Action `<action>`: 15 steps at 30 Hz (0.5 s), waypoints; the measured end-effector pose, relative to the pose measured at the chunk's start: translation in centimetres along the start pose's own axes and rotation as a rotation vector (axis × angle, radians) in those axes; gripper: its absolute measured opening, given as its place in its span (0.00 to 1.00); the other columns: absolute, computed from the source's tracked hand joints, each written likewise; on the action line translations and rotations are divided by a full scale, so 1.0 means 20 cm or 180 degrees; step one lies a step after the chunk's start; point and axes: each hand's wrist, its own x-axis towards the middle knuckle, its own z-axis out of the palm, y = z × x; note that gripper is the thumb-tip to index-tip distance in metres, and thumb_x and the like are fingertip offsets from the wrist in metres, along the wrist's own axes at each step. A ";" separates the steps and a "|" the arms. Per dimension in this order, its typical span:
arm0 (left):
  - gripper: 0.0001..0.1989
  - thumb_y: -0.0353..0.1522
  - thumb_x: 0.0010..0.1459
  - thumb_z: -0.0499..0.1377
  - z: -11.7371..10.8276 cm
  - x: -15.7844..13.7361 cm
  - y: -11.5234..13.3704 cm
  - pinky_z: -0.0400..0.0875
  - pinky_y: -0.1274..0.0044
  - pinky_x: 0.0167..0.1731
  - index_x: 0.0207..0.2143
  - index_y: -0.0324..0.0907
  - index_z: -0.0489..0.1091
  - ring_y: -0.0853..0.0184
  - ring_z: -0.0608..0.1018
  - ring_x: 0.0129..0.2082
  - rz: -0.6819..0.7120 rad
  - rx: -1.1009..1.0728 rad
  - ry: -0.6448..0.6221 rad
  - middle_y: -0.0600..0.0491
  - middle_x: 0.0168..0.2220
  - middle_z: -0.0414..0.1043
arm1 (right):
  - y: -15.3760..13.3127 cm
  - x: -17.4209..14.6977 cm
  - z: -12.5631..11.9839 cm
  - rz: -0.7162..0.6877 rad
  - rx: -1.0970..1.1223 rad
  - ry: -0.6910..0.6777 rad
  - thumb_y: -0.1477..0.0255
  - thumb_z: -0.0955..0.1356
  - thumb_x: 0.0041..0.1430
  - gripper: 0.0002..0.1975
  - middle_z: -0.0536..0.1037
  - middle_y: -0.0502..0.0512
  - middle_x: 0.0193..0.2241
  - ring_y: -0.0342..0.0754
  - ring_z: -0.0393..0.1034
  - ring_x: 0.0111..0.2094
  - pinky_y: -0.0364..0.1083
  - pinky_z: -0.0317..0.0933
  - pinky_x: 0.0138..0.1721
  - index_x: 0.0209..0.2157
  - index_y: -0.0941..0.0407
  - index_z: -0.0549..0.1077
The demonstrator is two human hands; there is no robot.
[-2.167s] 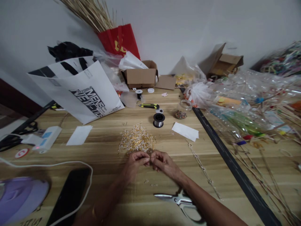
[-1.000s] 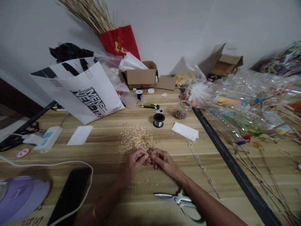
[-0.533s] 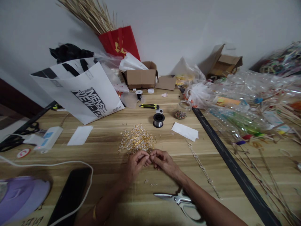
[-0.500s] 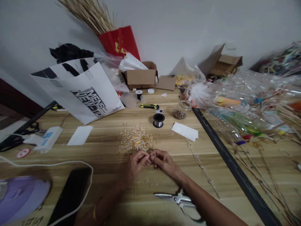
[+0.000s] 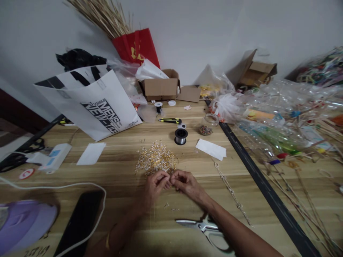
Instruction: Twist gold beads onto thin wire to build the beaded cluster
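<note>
My left hand (image 5: 157,185) and my right hand (image 5: 187,184) meet fingertip to fingertip just in front of a heap of small gold and silver metal pieces (image 5: 157,159). Both are pinched closed; whatever lies between the fingers is too small to name. Thin pale strands hang below my left hand. A few tiny metal bits (image 5: 174,209) lie on the table nearer to me. Under my right forearm are the scissors (image 5: 205,225), partly covered by the arm. A knotted cord (image 5: 230,191) with a ring at its end stretches out to the right.
Beyond the heap are a wire spool (image 5: 181,137), a yellow-black utility knife (image 5: 170,120), a glass jar of beads (image 5: 206,129) and folded white paper (image 5: 210,149). A phone (image 5: 80,221), white cable and power strip (image 5: 55,157) lie left. Plastic bottles (image 5: 268,132) crowd the right.
</note>
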 end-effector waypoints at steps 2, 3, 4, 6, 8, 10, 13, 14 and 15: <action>0.09 0.36 0.52 0.58 0.00 0.00 0.00 0.67 0.81 0.24 0.28 0.38 0.67 0.71 0.72 0.22 -0.0034 -0.0072 -0.0017 0.56 0.21 0.69 | 0.00 0.00 0.00 0.0012 0.0057 0.0027 0.56 0.68 0.50 0.19 0.64 0.46 0.20 0.36 0.56 0.19 0.37 0.53 0.19 0.26 0.58 0.67; 0.09 0.36 0.52 0.58 0.00 0.00 0.00 0.68 0.80 0.24 0.29 0.38 0.67 0.71 0.73 0.22 -0.0057 -0.0111 -0.0030 0.56 0.22 0.69 | 0.00 0.00 0.00 0.0018 0.0084 0.0044 0.56 0.68 0.50 0.18 0.64 0.45 0.20 0.36 0.56 0.18 0.37 0.53 0.19 0.26 0.58 0.67; 0.09 0.36 0.52 0.59 0.00 0.00 0.00 0.68 0.80 0.25 0.30 0.38 0.67 0.71 0.73 0.23 -0.0080 -0.0146 -0.0033 0.55 0.22 0.70 | 0.00 0.00 0.00 0.0025 0.0110 0.0067 0.56 0.68 0.50 0.18 0.65 0.45 0.19 0.36 0.56 0.18 0.37 0.53 0.19 0.26 0.58 0.67; 0.10 0.36 0.51 0.59 -0.01 0.00 0.00 0.69 0.79 0.27 0.32 0.38 0.67 0.70 0.74 0.24 -0.0113 -0.0163 -0.0051 0.54 0.24 0.71 | 0.00 0.00 0.00 0.0046 0.0167 0.0115 0.56 0.68 0.50 0.17 0.65 0.45 0.19 0.36 0.57 0.18 0.36 0.53 0.18 0.26 0.58 0.67; 0.09 0.35 0.51 0.59 -0.01 0.00 -0.01 0.69 0.79 0.28 0.33 0.38 0.67 0.69 0.75 0.27 -0.0107 -0.0094 -0.0071 0.52 0.27 0.72 | 0.01 0.00 -0.01 0.0053 0.0205 0.0157 0.57 0.68 0.51 0.17 0.66 0.46 0.19 0.37 0.58 0.18 0.36 0.54 0.18 0.27 0.58 0.68; 0.08 0.34 0.51 0.58 -0.01 0.00 -0.01 0.69 0.79 0.28 0.32 0.38 0.67 0.69 0.75 0.27 -0.0039 0.0030 -0.0084 0.51 0.29 0.72 | 0.01 0.00 -0.01 0.0047 0.0237 0.0194 0.58 0.68 0.51 0.16 0.67 0.46 0.18 0.37 0.59 0.18 0.36 0.54 0.18 0.28 0.58 0.68; 0.07 0.33 0.51 0.57 -0.02 0.01 -0.01 0.68 0.79 0.28 0.31 0.38 0.69 0.69 0.74 0.27 0.0105 0.0305 -0.0005 0.52 0.27 0.72 | 0.01 0.00 -0.01 0.0058 0.0276 0.0276 0.58 0.68 0.51 0.16 0.67 0.46 0.18 0.38 0.60 0.19 0.36 0.54 0.18 0.29 0.58 0.69; 0.06 0.32 0.51 0.57 -0.02 0.01 0.00 0.68 0.79 0.29 0.30 0.38 0.69 0.68 0.74 0.28 0.0162 0.0425 0.0052 0.52 0.27 0.72 | 0.01 0.00 -0.01 0.0064 0.0286 0.0312 0.59 0.68 0.51 0.15 0.67 0.46 0.18 0.38 0.60 0.19 0.36 0.55 0.17 0.29 0.58 0.69; 0.06 0.32 0.52 0.56 -0.02 0.01 0.00 0.68 0.79 0.29 0.30 0.38 0.69 0.68 0.74 0.29 0.0206 0.0549 0.0114 0.51 0.28 0.72 | 0.01 0.00 -0.01 0.0062 0.0297 0.0351 0.59 0.68 0.51 0.15 0.67 0.46 0.18 0.38 0.61 0.19 0.36 0.55 0.17 0.29 0.58 0.69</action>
